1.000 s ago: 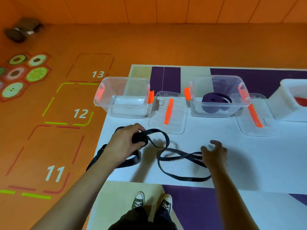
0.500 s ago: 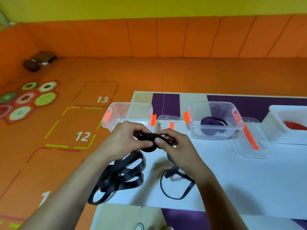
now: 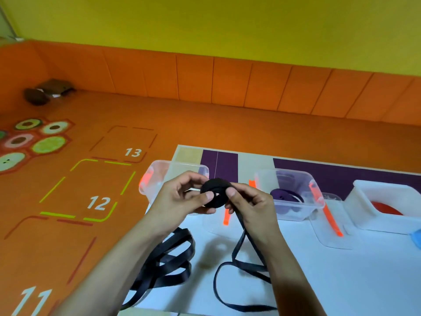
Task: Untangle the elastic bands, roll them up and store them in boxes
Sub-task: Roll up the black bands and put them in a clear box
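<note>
Head view looks down on both hands raised above the near edge of a white table (image 3: 341, 281), meeting in the middle of the frame. Between them is a small, tightly wound roll of black elastic band (image 3: 215, 195), held clear of the table and in front of an empty clear plastic box (image 3: 155, 176). The left hand (image 3: 182, 199) pinches the roll's left side between thumb and curled fingers. The right hand (image 3: 248, 206) presses its thumb on the roll's right rim, its other fingers curled round the unwound tail (image 3: 239, 258), which drops under that hand to the table and runs into a loose loop at the bottom centre. More black loops (image 3: 168, 263) lie heaped at the lower left under the left forearm; whether they belong to the same band cannot be told. To the right a second clear box (image 3: 314, 201) holds a purple roll (image 3: 286, 196), and a white box (image 3: 382, 197) at the right edge holds something red. Rolling looks to be the step in hand, only partly done, given how much band lies slack. The next move likely calls for turning the roll while the right hand feeds the tail flat and taut, watching for twists or snags in the loops below.
</note>
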The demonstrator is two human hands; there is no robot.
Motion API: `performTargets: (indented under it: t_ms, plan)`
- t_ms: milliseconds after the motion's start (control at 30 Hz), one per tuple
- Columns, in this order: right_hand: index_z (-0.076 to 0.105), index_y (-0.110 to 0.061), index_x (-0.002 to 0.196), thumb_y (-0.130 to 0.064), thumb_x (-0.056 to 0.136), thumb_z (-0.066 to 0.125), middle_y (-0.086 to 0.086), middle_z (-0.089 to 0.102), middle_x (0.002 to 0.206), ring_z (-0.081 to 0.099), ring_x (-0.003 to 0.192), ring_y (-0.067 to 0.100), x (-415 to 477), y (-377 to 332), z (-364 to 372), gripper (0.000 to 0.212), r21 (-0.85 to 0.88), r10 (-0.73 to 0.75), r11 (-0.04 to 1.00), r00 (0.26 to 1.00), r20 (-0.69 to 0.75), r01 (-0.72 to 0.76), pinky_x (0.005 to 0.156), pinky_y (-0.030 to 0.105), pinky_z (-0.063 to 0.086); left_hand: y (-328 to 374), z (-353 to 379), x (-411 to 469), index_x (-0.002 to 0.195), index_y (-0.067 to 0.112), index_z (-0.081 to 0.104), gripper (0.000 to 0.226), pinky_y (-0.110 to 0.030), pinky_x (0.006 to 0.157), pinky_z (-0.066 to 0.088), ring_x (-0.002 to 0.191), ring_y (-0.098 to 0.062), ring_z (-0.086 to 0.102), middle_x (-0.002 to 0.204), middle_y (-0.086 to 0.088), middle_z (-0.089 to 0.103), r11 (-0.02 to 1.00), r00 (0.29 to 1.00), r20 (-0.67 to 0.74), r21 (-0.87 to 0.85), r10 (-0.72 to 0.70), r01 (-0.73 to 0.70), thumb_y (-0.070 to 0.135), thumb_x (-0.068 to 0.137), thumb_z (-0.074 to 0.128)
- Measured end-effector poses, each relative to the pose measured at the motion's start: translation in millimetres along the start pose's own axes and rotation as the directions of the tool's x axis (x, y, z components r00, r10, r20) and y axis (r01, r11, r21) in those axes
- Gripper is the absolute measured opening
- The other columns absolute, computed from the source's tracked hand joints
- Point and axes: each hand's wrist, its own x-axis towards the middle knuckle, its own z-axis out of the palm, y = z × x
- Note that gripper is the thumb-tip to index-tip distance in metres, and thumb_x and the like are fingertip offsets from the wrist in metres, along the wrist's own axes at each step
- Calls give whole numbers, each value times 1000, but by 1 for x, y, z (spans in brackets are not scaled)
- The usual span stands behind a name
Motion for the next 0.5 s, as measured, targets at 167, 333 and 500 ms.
performTargets:
  t_ms: [167,333,500]
  plan:
    - [78,-18,107,-23,93,70,13,72,91,66,75,16,3,-11,2,16,-136,-26,990,996,84,37,71,33,55,-4,-7,-2,96,-3,65,26,-42,76,63,92,-41,75,99,-14,74,993,998,-45,-115,-47,42,8,75,77]
    - [77,-15,105,-15,97,67,-9,70,75,59,66,9,1,-13,11,13,-164,-6,986,994,105,24,68,20,48,-8,-11,-4,92,0,64,21,-40,73,63,89,-36,75,98,-13,72,984,996,-21,-155,-91,87,9,76,75]
    - [78,-23,105,-21,98,66,-3,73,95,66,91,14,-5,-12,22,13,-281,2,959,987,163,45,81,21,50,6,-32,0,101,20,73,22,-38,66,62,74,-25,73,89,-7,70,957,994,78,286,-71,46,18,81,81]
